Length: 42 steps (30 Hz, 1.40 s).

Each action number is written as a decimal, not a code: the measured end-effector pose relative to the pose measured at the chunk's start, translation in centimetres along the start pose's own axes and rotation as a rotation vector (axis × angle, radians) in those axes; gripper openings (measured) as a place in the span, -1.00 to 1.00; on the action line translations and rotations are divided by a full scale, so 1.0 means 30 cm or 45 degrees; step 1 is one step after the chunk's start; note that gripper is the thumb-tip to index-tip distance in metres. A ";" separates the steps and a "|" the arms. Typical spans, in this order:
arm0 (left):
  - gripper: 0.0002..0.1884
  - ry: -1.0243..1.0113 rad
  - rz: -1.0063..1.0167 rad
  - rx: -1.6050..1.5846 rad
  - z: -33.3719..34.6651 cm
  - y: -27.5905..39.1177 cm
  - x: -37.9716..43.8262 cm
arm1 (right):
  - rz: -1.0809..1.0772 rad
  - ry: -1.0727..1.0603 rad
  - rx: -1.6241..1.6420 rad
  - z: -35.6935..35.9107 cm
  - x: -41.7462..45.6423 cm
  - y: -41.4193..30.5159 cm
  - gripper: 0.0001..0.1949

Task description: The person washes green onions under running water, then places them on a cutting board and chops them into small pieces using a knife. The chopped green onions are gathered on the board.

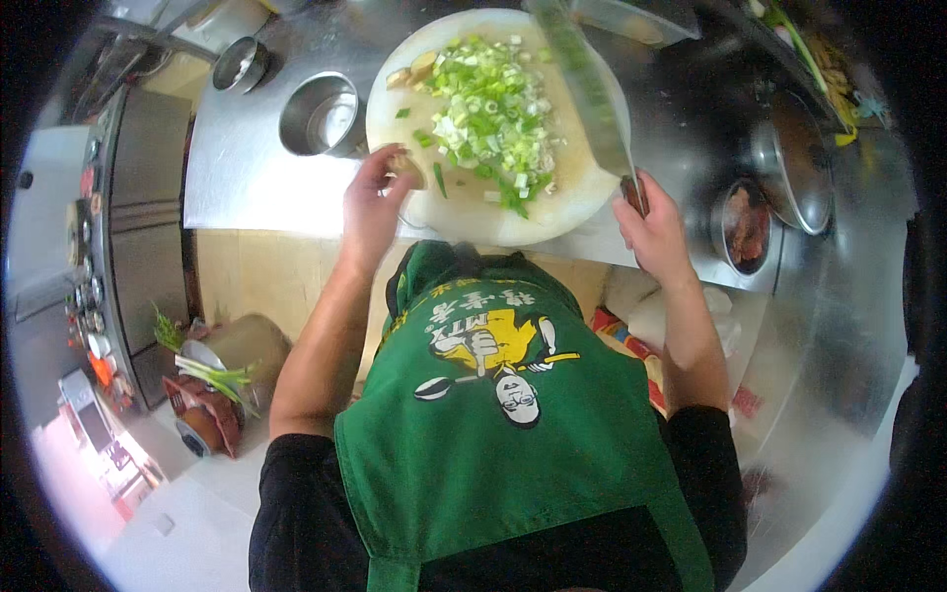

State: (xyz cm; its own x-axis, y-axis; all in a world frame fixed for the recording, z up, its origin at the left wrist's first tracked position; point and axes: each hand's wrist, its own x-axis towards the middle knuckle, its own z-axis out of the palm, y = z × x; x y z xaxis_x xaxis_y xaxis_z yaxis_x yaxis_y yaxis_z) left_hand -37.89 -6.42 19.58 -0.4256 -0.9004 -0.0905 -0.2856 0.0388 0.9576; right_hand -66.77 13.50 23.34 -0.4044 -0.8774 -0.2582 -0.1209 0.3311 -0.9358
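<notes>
A round white cutting board lies on the steel counter, with a heap of chopped green onions over its middle. My left hand pinches a pale yellowish piece, seemingly ginger, at the board's left edge. Several similar pieces rest at the board's upper left. In my right hand is the dark handle of a broad-bladed cleaver; its blade, blurred, is raised over the board's right side and points away from me.
Left of the board stand a steel bowl and a smaller steel bowl with white contents. At right are a bowl of reddish-brown food and a large metal pan. Scallions lie low at left, near a red basket.
</notes>
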 end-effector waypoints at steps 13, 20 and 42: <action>-0.67 0.289 -0.346 -0.595 -0.213 -0.150 -0.110 | 0.472 -0.923 -0.146 0.031 0.093 -0.019 -0.67; -0.78 -0.338 -0.247 -0.263 0.024 -0.167 0.118 | 0.357 -0.541 -0.346 -0.056 0.090 -0.010 -0.73; -0.64 -0.282 1.180 0.661 0.158 -0.228 0.111 | 0.400 -0.144 -0.505 0.300 -0.243 -0.068 -0.54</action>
State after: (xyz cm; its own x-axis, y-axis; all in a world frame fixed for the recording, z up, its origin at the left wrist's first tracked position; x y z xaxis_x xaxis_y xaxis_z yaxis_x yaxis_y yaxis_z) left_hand -41.43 -7.62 11.44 -0.7937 -0.3303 0.5108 -0.0796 0.8889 0.4512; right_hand -55.41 16.09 24.97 -0.3786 -0.7392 -0.5570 -0.3524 0.6716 -0.6517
